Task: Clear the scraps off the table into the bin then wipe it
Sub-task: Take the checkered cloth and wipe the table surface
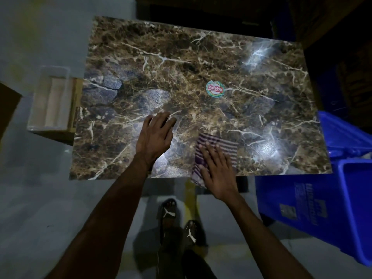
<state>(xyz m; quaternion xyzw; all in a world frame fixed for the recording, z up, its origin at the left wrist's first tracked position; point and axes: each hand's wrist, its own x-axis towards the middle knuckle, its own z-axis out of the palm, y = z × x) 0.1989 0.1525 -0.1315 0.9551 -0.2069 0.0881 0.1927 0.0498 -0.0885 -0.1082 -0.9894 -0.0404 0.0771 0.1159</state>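
Observation:
A brown marble-patterned table [181,57] fills the middle of the view. My right hand [217,170] lies flat, fingers spread, on a purple-and-white striped cloth [225,146] near the table's front edge; part of the cloth hangs over that edge. My left hand [155,133] rests palm down on the bare tabletop to the left of the cloth, fingers apart, holding nothing. A blue bin [322,208] stands on the floor at the table's right front corner, its lid [342,133] open. I see no loose scraps on the tabletop.
A round red-and-green sticker [215,88] is stuck on the table's centre. A cardboard box [52,101] sits on the floor against the table's left side. My feet in sandals [179,222] stand below the front edge. Dark furniture lies behind the table.

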